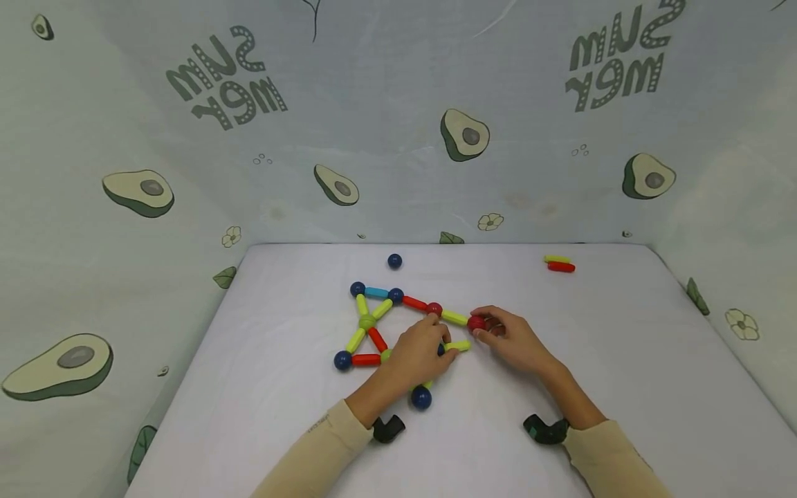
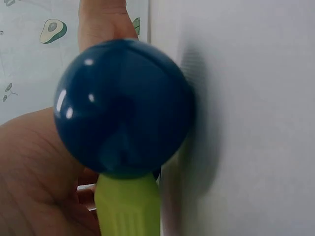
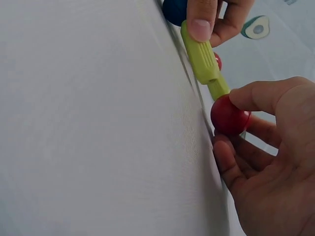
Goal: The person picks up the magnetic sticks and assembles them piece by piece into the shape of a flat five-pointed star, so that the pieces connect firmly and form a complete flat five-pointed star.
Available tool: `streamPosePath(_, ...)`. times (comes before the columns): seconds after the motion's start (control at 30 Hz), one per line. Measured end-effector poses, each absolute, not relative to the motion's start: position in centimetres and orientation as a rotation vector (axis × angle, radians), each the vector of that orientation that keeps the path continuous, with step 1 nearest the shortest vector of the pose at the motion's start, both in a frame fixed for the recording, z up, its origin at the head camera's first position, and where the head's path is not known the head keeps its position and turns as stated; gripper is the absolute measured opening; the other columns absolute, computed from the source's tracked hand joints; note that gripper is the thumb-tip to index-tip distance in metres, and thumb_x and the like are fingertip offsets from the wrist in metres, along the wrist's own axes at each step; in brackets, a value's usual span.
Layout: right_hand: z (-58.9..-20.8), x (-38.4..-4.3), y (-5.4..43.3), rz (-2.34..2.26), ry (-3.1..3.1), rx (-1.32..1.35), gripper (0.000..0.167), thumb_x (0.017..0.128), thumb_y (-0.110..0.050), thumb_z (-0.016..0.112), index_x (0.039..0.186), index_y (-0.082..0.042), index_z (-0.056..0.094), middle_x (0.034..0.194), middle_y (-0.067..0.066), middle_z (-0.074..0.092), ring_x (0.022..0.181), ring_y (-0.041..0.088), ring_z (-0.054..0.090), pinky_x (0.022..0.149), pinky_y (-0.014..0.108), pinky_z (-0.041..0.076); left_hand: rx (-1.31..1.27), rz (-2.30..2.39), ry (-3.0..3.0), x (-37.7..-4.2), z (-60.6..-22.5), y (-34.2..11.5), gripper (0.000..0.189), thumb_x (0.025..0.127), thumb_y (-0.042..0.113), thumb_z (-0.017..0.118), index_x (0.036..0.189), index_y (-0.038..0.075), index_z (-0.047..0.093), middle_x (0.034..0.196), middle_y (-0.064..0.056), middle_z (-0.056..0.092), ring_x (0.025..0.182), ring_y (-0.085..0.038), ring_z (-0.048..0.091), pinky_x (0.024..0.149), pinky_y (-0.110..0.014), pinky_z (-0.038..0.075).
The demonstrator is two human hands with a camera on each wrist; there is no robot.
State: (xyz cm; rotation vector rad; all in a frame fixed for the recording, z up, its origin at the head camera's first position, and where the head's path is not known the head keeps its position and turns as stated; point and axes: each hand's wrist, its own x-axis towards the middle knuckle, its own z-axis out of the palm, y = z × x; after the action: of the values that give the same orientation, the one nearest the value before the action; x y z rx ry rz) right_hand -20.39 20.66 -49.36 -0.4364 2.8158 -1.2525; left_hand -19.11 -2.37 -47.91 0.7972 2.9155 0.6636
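Magnetic balls and sticks form a joined flat shape on the table. My right hand (image 1: 513, 342) pinches a red ball (image 1: 476, 324) at the shape's right end, joined to a yellow-green stick (image 1: 454, 317). My left hand (image 1: 414, 354) covers part of the shape, its thumb on a shorter-looking yellow-green stick (image 1: 461, 345) and a fingertip at another red ball (image 1: 434, 309). In the right wrist view, the left thumb lies on that stick (image 3: 199, 51) beside a blue ball. Below the left hand sits a blue ball (image 1: 421, 398), large in the left wrist view.
Left of the hands the shape continues with blue balls (image 1: 343, 360), a green ball (image 1: 367, 321), red sticks (image 1: 366, 360) and a light-blue stick (image 1: 376, 292). A loose blue ball (image 1: 395, 261) lies behind it. Loose red (image 1: 562, 267) and yellow-green (image 1: 557, 259) sticks lie at back right.
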Motion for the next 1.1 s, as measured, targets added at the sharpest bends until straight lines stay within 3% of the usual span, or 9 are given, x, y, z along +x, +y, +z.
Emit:
streamPosePath(0.37, -48.74, -20.11, 20.3, -1.262, 2.799, -0.405, 0.033, 0.099, -0.018, 0.07, 0.129, -0.006, 0.064, 0.11, 0.007, 0.069, 0.098, 0.019, 0.06, 0.082, 0.023, 0.052, 0.691, 0.761, 2.881, -19.23, -47.84, -2.51, 0.028, 0.097, 0.04, 0.071, 0.107, 0.014, 0.068, 0.104, 0.0, 0.055, 0.073, -0.008, 0.054, 0.066, -0.016, 0.047)
streamPosePath(0.6, -48.47, -19.95, 19.97, -1.265, 2.765, -0.416, 0.034, 0.097, -0.019, 0.071, 0.128, -0.008, 0.064, 0.106, 0.005, 0.067, 0.094, 0.018, 0.059, 0.081, 0.022, 0.052, 0.689, 0.784, 2.874, -19.24, -47.7, -2.7, 0.028, 0.097, 0.04, 0.072, 0.108, 0.015, 0.068, 0.104, 0.001, 0.054, 0.071, -0.008, 0.053, 0.062, -0.016, 0.045)
streamPosePath(0.73, -48.48, -19.89, 19.87, -1.256, 2.762, -0.43, 0.034, 0.097, -0.02, 0.072, 0.128, -0.009, 0.065, 0.103, 0.004, 0.067, 0.092, 0.017, 0.058, 0.079, 0.022, 0.052, 0.684, 0.802, 2.864, -19.39, -47.63, -2.84, 0.031, 0.097, 0.043, 0.071, 0.109, 0.015, 0.066, 0.105, 0.002, 0.055, 0.075, -0.008, 0.053, 0.066, -0.016, 0.047)
streamPosePath(0.93, -48.49, -19.64, 19.79, -1.239, 2.768, -0.403, 0.032, 0.098, -0.021, 0.071, 0.127, -0.009, 0.065, 0.102, 0.003, 0.066, 0.091, 0.017, 0.057, 0.078, 0.022, 0.051, 0.444, 0.811, 2.882, -19.62, -47.59, -2.99, 0.053, 0.098, 0.057, 0.061, 0.116, 0.007, 0.057, 0.093, -0.001, 0.053, 0.07, -0.013, 0.053, 0.059, -0.02, 0.045)
streamPosePath(1.1, -48.46, -19.43, 19.77, -1.198, 2.764, -0.357, 0.03, 0.099, -0.024, 0.069, 0.126, -0.011, 0.066, 0.106, 0.002, 0.068, 0.093, 0.017, 0.059, 0.078, 0.022, 0.052, 0.349, 0.811, 2.863, -19.52, -47.54, -3.18, 0.044, 0.098, 0.052, 0.065, 0.099, 0.009, 0.058, 0.077, -0.002, 0.053, 0.058, -0.013, 0.053, 0.05, -0.022, 0.044)
